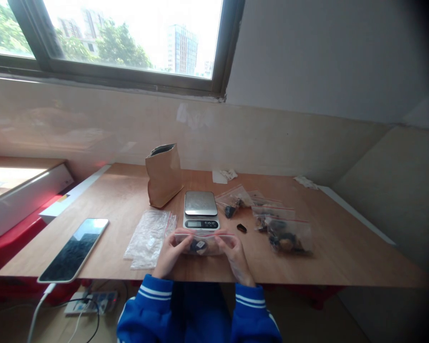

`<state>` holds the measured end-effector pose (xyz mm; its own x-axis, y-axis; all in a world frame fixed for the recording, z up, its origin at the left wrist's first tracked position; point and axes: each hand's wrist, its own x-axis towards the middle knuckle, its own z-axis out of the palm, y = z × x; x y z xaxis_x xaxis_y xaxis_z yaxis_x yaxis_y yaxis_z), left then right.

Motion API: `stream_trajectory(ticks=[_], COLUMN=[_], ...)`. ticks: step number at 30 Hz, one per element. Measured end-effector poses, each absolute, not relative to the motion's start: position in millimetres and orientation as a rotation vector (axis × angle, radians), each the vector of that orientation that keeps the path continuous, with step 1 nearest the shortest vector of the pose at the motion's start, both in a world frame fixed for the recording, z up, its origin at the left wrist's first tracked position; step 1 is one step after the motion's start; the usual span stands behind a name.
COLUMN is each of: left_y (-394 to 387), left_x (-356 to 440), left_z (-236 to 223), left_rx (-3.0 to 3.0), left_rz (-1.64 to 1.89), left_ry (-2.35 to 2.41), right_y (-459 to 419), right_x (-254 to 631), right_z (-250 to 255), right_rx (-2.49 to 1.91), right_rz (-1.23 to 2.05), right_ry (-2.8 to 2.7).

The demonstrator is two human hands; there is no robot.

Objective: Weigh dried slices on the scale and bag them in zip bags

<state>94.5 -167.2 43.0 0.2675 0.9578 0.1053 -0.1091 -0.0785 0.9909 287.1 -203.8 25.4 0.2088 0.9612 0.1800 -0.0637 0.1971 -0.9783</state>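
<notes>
Both hands pinch the top edge of a clear zip bag (209, 247) with a red line along its seal. Dark and brownish pieces lie inside it, one with a small white label. My left hand (170, 252) grips the bag's left end, and my right hand (235, 252) grips its right end. Just beyond the bag stands a digital kitchen scale (200, 205) with a bare metal plate. Flat clear zip bags (150, 238) lie left of my left hand. A small dark brown piece (241, 228) rests on the table beyond my right hand.
Several filled zip bags (288, 236) lie at the right. An open brown paper bag (164, 175) stands behind the flat bags. A phone (75, 250) with a white charging cable (39, 309) lies at the left edge. Scraps of paper (221, 176) sit at the back.
</notes>
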Motion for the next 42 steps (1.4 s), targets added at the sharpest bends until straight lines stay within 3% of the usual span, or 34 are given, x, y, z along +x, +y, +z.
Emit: stream_trajectory(ticks=[5, 20, 32, 42], left_y=[-168.8, -170.6, -175.1, -181.5], left_x=[97.9, 104.1, 106.3, 119.4], left_z=[42.4, 39.3, 50.5, 57.4], left_rx=[1.357, 1.301, 1.336, 1.333], left_rz=[1.076, 1.181, 1.087, 1.194], left_ry=[0.935, 1.019, 0.924, 0.926], right_y=[-206.4, -199.2, -203.6, -202.7], right_x=[285.9, 275.6, 269.9, 251.5], right_z=[34.7, 24.3, 39.5, 43.9], right_rx=[-1.098, -1.147, -1.006, -1.082], right_rz=[1.044, 0.813, 1.088, 0.891], right_ry=[-1.168, -1.074, -1.057, -0.974])
